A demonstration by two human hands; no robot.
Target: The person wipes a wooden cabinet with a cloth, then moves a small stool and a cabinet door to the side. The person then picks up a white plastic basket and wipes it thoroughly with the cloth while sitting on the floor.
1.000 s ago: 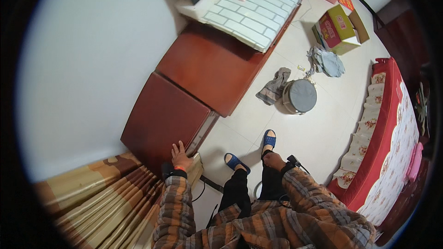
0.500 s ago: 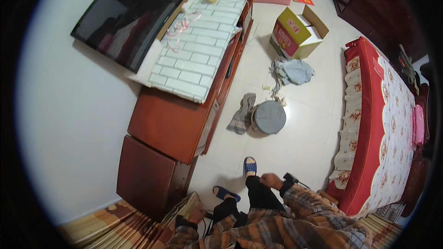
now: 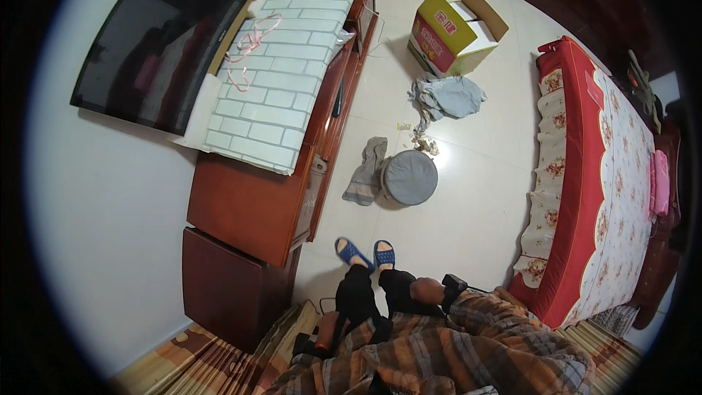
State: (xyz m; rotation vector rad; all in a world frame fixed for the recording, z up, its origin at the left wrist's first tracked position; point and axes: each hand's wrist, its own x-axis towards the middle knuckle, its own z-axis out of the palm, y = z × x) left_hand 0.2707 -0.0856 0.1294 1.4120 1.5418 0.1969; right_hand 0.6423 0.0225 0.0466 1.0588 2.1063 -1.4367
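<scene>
Right hand: the hand is in front of the right thigh; it looks curled, but I cannot tell whether it grips anything.
Left hand: low beside the left thigh, the hand is in shadow; its grip cannot be told.
Black trousers: the thing nearest both hands, the black trousers cover the legs between them.
Blue slippers: the pair of slippers is on the feet, on the floor.
Floor: pale, glossy tiles run between cabinets and bed.
Left side: a dark red cabinet stands near a patterned curtain; beyond it is a longer red-brown cabinet.
Cabinet top: a brick-patterned cover bears a pink ribbon; a large black screen is beside it.
Right side: a bed with floral cover and red edging.
Grey-topped drum: the round drum, its top covered, stands beside a grey cloth; its inside is hidden.
Carton: a green-and-red carton, flaps raised, shows something white inside; beside it lies a crumpled blue-grey cloth.
</scene>
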